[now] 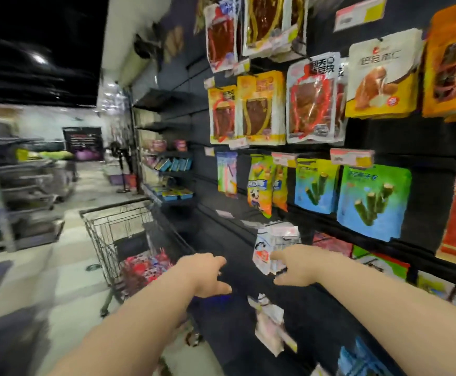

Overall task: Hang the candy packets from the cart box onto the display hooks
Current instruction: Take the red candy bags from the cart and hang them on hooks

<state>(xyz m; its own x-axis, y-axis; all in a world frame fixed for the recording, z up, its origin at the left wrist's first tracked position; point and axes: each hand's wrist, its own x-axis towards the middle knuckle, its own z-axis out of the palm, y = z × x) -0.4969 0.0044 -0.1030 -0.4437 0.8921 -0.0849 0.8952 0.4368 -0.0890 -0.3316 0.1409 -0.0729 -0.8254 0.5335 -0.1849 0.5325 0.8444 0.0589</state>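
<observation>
Both my arms reach forward toward the dark display wall. My right hand (pixel 296 265) touches a white candy packet (pixel 266 249) that hangs low on the wall; motion blur hides whether the fingers grip it. My left hand (pixel 207 274) hovers open and empty just left of it, fingers spread. Left of my hands stands the wire cart (pixel 118 229), with a box of red and pink candy packets (pixel 145 267) inside. Another pale packet (pixel 269 321) hangs lower on the wall, below my hands.
Rows of snack packets hang on hooks across the wall: green-blue ones (pixel 373 202), yellow ones (pixel 260 108), orange ones (pixel 452 66). Shelves with boxed goods (pixel 172 164) stand behind the cart. The aisle floor (pixel 66 256) runs left, with metal racks (pixel 17 191) along it.
</observation>
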